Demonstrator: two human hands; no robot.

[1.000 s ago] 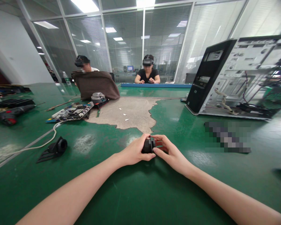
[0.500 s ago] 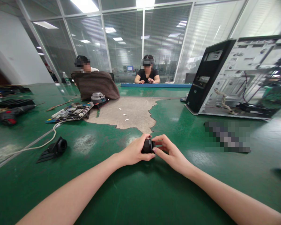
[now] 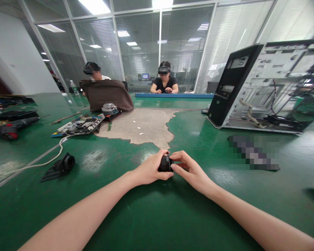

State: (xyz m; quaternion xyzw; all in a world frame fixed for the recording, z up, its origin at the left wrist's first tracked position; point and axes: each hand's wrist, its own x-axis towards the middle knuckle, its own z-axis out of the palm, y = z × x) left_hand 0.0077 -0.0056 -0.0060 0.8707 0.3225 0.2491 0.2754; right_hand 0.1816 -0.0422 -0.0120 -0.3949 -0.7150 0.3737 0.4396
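A small black cylindrical part (image 3: 165,164) with a ridged side is between my hands, low over the green tabletop; its exact kind does not show. My left hand (image 3: 149,170) is closed around its left side, thumb on the near side and fingers over the far side. At its right end, my right hand (image 3: 192,170) pinches the rim with thumb and fingertips. The palms hide part of its surface. To the left lies a black plastic piece (image 3: 59,167) with a round opening and a slatted flat plate.
An open computer case (image 3: 247,89) stands at right, with a long, partly blurred strip (image 3: 253,152) before it. At left are a circuit board (image 3: 81,124), a pale cable (image 3: 52,158) and a power drill (image 3: 14,127). Two people sit across the table; a brown cloth-covered shape (image 3: 107,94) stands before one.
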